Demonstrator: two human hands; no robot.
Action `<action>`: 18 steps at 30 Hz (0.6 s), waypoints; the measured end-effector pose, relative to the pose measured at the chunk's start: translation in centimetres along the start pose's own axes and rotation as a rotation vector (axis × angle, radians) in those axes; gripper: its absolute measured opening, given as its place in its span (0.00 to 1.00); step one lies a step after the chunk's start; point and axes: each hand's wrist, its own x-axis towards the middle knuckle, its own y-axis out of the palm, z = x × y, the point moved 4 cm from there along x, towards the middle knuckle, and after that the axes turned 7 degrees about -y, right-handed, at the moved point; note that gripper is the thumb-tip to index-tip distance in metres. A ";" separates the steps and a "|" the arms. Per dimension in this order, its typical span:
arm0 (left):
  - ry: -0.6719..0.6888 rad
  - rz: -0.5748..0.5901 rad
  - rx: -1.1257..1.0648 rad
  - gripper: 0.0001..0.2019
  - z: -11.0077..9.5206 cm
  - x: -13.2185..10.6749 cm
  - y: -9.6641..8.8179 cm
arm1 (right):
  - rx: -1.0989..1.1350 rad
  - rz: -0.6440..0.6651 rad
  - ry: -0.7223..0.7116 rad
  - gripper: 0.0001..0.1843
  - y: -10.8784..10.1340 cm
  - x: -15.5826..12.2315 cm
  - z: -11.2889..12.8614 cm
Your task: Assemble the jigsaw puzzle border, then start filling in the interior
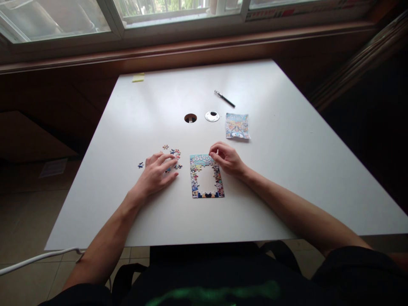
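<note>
A small jigsaw puzzle (206, 176) lies on the white table (255, 191); its coloured border is filled in and its middle is bare. My right hand (227, 158) rests at the puzzle's upper right corner, fingers curled in a pinch; what they hold is too small to make out. My left hand (157, 171) lies flat to the left of the puzzle, fingers spread over several loose puzzle pieces (174, 152). One stray piece (140, 165) sits further left.
A printed picture packet (237, 126) lies beyond the right hand. Farther back are a black pen (224, 98), a round cable hole (190, 118), its silver cap (212, 116) and a yellow sticky note (138, 77). A window runs along the far wall.
</note>
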 end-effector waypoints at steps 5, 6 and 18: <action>-0.001 0.005 -0.015 0.15 -0.2 0.1 -0.1 | -0.004 0.003 0.005 0.06 0.0 -0.1 -0.1; 0.000 0.006 -0.020 0.15 -0.2 0.1 -0.1 | -0.005 0.002 0.005 0.06 0.0 -0.1 -0.1; -0.387 -0.226 0.072 0.11 5.5 -0.6 -3.3 | -0.011 0.005 -0.003 0.06 -0.1 0.0 0.2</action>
